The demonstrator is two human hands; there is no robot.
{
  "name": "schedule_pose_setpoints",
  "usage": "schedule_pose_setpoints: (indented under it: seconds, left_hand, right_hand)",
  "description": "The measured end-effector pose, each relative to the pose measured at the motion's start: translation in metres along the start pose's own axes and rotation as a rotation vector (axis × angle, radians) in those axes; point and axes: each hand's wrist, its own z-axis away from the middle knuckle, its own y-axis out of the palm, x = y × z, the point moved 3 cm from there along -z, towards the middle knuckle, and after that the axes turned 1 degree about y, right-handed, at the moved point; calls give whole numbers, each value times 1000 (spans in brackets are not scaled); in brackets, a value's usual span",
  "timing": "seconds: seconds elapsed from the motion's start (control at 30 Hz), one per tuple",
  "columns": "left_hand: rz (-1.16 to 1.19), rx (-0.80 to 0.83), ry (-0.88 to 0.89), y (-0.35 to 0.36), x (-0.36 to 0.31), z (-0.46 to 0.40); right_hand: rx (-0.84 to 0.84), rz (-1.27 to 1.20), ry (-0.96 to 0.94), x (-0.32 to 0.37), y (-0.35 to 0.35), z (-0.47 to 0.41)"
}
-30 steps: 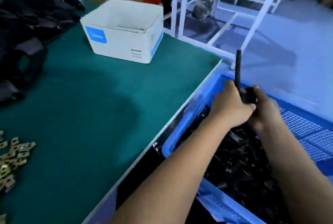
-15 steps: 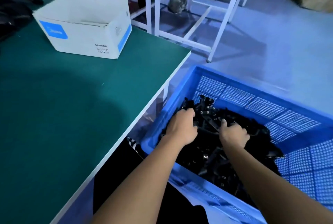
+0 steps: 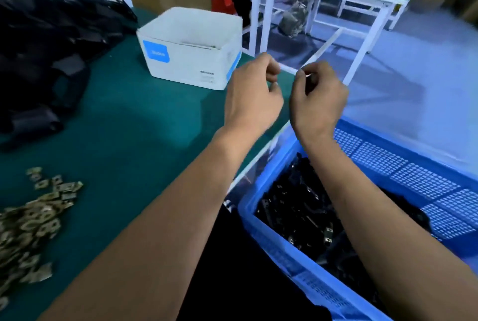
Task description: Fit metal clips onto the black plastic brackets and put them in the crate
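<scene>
Above the table's [image 3: 134,124] edge both hands, left hand [image 3: 252,98] and right hand [image 3: 318,98], hang loosely curled and empty, likely between parts, with clips [image 3: 28,222] far left and the crate [image 3: 403,165] of brackets [image 3: 297,212] just below.

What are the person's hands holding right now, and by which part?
Nothing that can be seen. The left hand and right hand are raised above the table edge with fingers loosely curled; any small object inside them is hidden.

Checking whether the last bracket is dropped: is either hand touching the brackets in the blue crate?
Apart. The head view shows left hand and right hand raised clear above the brackets.
</scene>
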Motion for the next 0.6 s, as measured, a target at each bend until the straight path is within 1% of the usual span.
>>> schedule_pose_setpoints:
  seconds: [0.07, 0.17, 0.27, 0.37, 0.4, 0.43, 0.5, 0.53, 0.6]
  left_hand:
    - [2, -98, -57, -40, 17, 0]
    - [-52, -216, -184, -106, 49, 9]
    - [-202, -332, -307, -184, 84, 32]
    - [-355, -400, -441, -255, 117, 63]
    - [-395, -431, -490, -278, 126, 75]
    - [-420, -465, -531, -300, 135, 88]
    - [-432, -523, -584, -337, 150, 111]
    - [-436, -550, -605, -353, 155, 121]
    - [-430, -605, -664, -379, 167, 138]
  right_hand:
    - [132, -112, -67, 44, 28, 9]
    - [426, -188, -120, 106, 80, 38]
    - [696, -267, -185, 169, 127, 85]
    - [902, -263, -331, 226, 160, 136]
    - [951, -254, -394, 243, 169, 154]
    - [963, -228, -464, 259, 177, 170]
    - [902, -69, -587, 284, 193, 193]
    - [883, 43, -593, 293, 202, 201]
    - [969, 205, -479, 308, 219, 216]
